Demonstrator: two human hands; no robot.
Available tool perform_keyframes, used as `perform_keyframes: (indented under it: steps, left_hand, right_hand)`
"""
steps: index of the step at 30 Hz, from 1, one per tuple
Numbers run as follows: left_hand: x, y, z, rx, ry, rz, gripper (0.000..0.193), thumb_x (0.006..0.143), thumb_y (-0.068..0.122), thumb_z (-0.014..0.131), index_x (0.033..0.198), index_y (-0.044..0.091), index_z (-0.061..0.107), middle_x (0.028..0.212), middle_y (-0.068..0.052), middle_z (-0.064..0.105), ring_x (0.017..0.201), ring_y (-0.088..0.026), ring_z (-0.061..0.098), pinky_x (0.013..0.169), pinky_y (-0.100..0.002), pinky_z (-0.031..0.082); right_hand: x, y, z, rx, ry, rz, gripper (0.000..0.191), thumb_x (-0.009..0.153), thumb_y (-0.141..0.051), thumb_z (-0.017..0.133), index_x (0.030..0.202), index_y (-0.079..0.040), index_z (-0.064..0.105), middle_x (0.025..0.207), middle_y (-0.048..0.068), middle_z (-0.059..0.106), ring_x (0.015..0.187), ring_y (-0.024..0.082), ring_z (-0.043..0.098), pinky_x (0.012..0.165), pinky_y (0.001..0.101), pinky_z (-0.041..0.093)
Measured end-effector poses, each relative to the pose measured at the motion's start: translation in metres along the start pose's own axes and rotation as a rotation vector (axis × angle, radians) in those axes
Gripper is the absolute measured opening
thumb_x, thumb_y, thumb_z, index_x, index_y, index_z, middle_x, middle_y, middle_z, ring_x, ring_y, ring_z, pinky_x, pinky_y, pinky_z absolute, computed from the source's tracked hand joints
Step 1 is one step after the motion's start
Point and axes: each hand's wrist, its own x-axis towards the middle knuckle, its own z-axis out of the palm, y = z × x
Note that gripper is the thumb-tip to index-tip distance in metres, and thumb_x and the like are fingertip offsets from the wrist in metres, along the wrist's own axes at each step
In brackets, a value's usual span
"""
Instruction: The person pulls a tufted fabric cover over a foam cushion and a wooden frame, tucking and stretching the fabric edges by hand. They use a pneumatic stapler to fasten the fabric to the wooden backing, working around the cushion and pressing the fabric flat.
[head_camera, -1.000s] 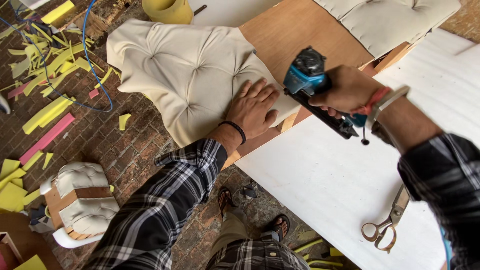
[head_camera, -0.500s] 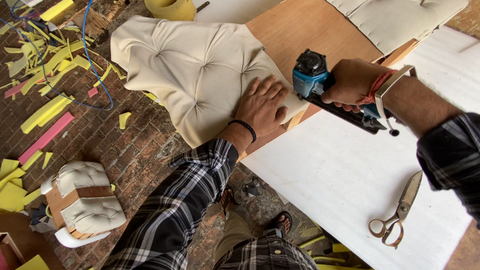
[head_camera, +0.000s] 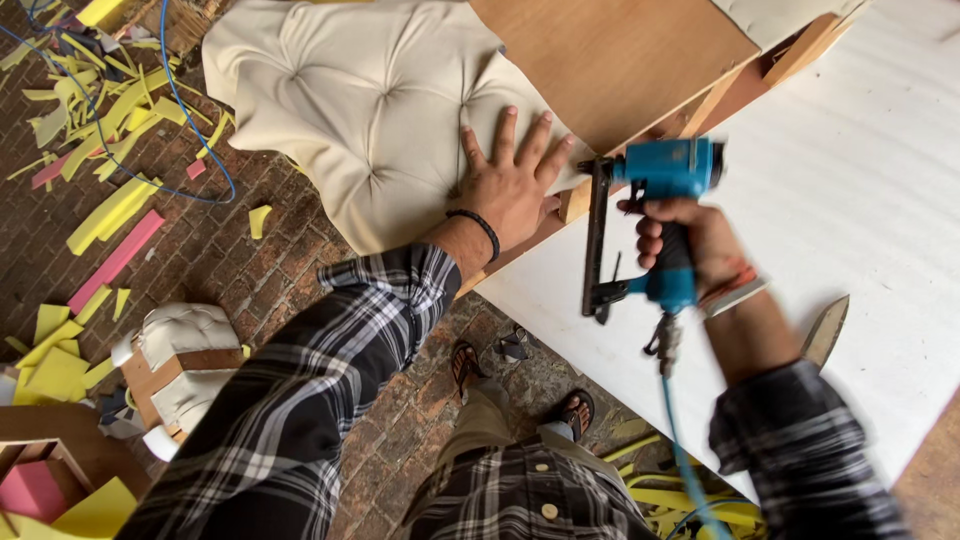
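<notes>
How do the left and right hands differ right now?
The left hand lies flat, fingers spread, on the cream tufted cushion; the right hand is fisted round the blue staple gun. The left wears a black wristband, the right an orange one. Both sleeves are plaid.

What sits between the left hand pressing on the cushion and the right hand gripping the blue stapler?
In the head view, between the left hand and the right hand lie the wooden frame edge and the stapler's black magazine; no other object.

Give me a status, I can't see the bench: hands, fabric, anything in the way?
Left hand flat on cream fabric at the board edge. Right hand grips blue stapler, nose at that edge. Nothing between them.
</notes>
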Motion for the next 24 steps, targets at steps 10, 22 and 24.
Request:
perform_keyframes:
  steps: [10,22,24]
  left_hand:
    - [0.004,0.002,0.027,0.123,0.147,-0.024,0.074,0.099,0.036,0.057,0.163,0.020,0.025,0.168,-0.014,0.016,0.152,-0.048,0.012,0.104,-0.087,0.019]
    - [0.008,-0.038,0.024,-0.288,0.017,0.105,0.077,0.087,0.026,0.048,0.162,0.022,0.031,0.174,-0.004,0.011,0.159,-0.029,0.000,0.121,-0.064,-0.005]
    - [0.012,-0.044,0.028,-0.350,0.034,0.127,0.073,0.090,0.025,0.041,0.163,0.023,0.033,0.175,-0.002,0.010,0.160,-0.027,-0.001,0.122,-0.062,-0.009]
  right_hand:
    - [0.053,0.169,0.022,1.322,-0.595,0.061,0.040,0.095,-0.011,0.063,0.128,0.009,0.052,0.073,-0.004,0.056,0.061,0.004,0.055,0.062,0.0163,0.053]
    - [0.051,0.167,0.049,1.346,-0.788,0.129,0.017,0.109,-0.021,0.061,0.105,-0.005,0.059,0.076,-0.009,0.056,0.062,0.001,0.055,0.063,0.0185,0.053]
    - [0.052,0.171,0.053,1.240,-0.723,0.135,0.024,0.104,-0.018,0.061,0.115,0.002,0.058,0.074,-0.005,0.056,0.058,0.004,0.055,0.056,0.0191,0.053]
